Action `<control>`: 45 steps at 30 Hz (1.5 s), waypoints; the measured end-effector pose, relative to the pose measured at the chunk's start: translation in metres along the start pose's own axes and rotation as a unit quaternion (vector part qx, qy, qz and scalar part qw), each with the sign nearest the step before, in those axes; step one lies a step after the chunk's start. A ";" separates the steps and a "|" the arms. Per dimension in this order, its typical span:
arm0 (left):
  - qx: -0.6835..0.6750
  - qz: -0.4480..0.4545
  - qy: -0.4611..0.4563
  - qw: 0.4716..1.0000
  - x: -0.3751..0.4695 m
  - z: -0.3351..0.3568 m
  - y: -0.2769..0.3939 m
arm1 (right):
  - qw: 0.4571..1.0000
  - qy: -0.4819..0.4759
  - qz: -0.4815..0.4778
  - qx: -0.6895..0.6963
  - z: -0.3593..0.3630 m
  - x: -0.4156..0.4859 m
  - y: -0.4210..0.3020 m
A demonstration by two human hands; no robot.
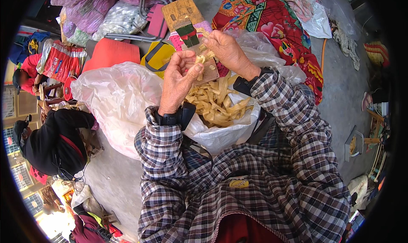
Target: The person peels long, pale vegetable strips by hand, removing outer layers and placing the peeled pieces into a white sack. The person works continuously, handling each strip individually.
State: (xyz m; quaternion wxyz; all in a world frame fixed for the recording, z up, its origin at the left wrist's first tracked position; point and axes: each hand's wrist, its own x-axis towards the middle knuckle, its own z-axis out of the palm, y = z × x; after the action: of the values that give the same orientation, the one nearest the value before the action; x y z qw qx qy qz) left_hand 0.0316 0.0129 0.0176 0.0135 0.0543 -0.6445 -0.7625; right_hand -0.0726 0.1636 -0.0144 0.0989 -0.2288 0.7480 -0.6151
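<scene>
My left hand [179, 79] pinches a pale, folded and twisted strip of dried plant husk [202, 58] between thumb and fingers. My right hand [227, 50] grips the strip's other side, its fingertips drawn together a little higher up. Just beyond my hands, a dark green block with a red band [187, 35] stands on a wooden stand, whose worn wooden board [181, 12] shows behind it. Below my hands, loose tan husk strips [220, 104] fill an open white woven sack [208, 139] between my legs.
Left of the sack lies a large translucent plastic bag [118, 99], with a yellow bag [156, 56] behind it. A floral red quilt [271, 26] is heaped to the right. People work at the left, one in a black jacket [54, 144]. A metal-framed stool [353, 144] is far right.
</scene>
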 end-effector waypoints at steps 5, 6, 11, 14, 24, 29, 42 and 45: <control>0.099 0.005 0.029 0.995 0.002 0.010 -0.013 | 0.996 -0.048 -0.038 -0.069 0.010 -0.007 -0.008; 0.062 0.010 0.031 0.998 0.001 0.010 -0.013 | 0.994 -0.063 -0.049 -0.075 0.010 -0.007 -0.010; 0.043 0.052 0.012 0.998 -0.008 0.003 -0.006 | 0.996 -0.075 -0.039 -0.034 0.000 -0.004 -0.012; 0.089 0.055 -0.002 0.994 -0.008 -0.001 -0.003 | 0.996 -0.087 -0.028 -0.021 -0.005 -0.002 -0.008; 0.123 0.040 0.084 0.988 -0.001 -0.008 -0.012 | 0.978 -0.193 0.050 0.057 -0.007 0.000 -0.008; 0.305 0.146 0.003 0.941 -0.002 -0.009 -0.014 | 0.938 -0.274 0.156 0.142 -0.014 -0.005 -0.025; 0.092 -0.022 -0.052 0.994 -0.015 -0.007 0.014 | 0.925 -0.305 0.040 0.224 -0.013 -0.008 -0.030; 0.072 -0.063 -0.042 0.995 -0.015 -0.005 0.020 | 0.951 -0.271 -0.005 0.151 -0.010 -0.010 -0.035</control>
State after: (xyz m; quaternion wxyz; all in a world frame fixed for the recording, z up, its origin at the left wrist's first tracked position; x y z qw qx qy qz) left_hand 0.0456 0.0063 0.0370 -0.0654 0.0631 -0.6931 -0.7151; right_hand -0.0601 0.1721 0.0198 0.3279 -0.3733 0.5904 -0.6361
